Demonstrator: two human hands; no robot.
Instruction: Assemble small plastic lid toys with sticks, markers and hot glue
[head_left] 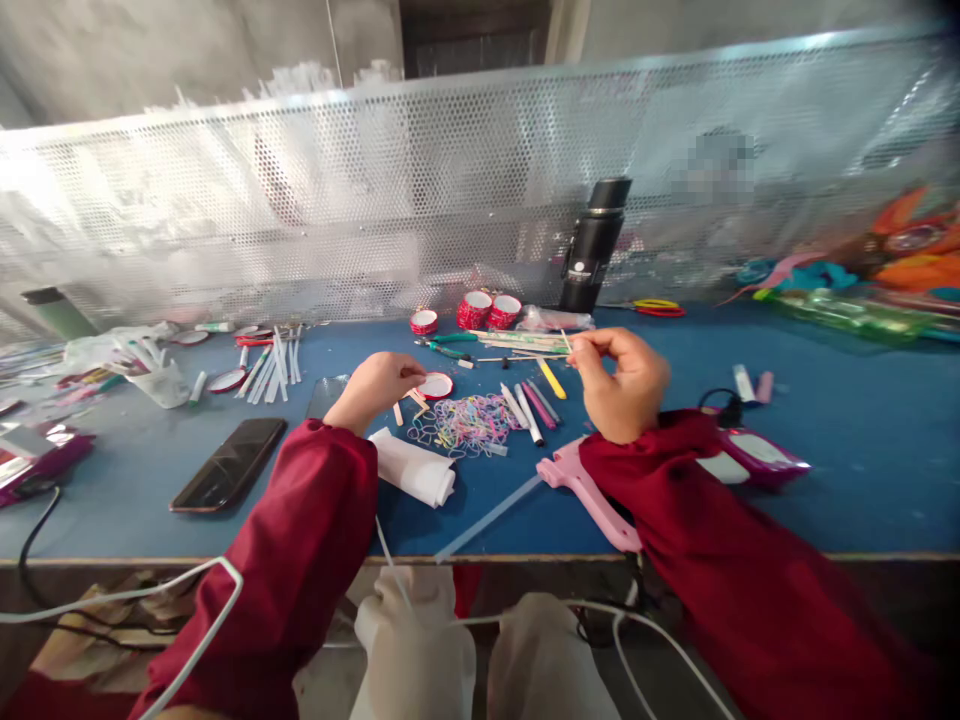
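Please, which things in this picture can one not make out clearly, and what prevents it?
All in the head view:
- Fingertips of the left hand: hidden behind its own knuckles, so a grip cannot be told.
- The thin piece pinched by the right hand: too small to identify.
- Label on the black flask: too small to read.
- A patch behind the mesh screen: pixelated.
- The pink tool: partly covered by the right sleeve.
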